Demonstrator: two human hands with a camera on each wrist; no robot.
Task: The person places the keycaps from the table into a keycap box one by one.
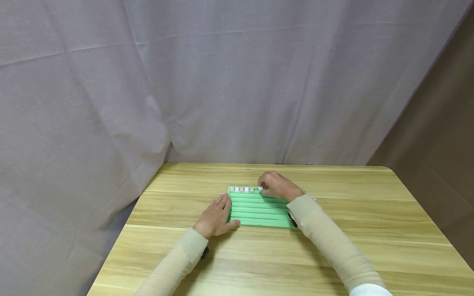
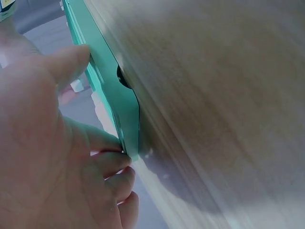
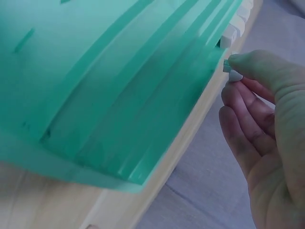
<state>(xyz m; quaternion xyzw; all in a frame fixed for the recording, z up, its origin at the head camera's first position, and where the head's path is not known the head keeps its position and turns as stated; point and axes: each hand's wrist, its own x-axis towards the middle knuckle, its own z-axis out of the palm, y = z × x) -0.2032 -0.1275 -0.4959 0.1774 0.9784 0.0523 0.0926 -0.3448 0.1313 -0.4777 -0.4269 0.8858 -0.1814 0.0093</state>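
A green ridged tray lies on the wooden table. Along its far row, at the left end, several white and pinkish keycaps sit side by side. My right hand pinches a small white keycap between thumb and fingertips, over that same far row and a short gap right of the others. My left hand rests against the tray's left side, fingers along the edge and thumb at the near corner. In the left wrist view, the thumb and fingertips of this hand touch the tray's green rim.
The wooden table extends on all sides of the tray. A grey curtain hangs behind its far edge. Under the right cuff, a dark object overlaps the tray's right side in the head view.
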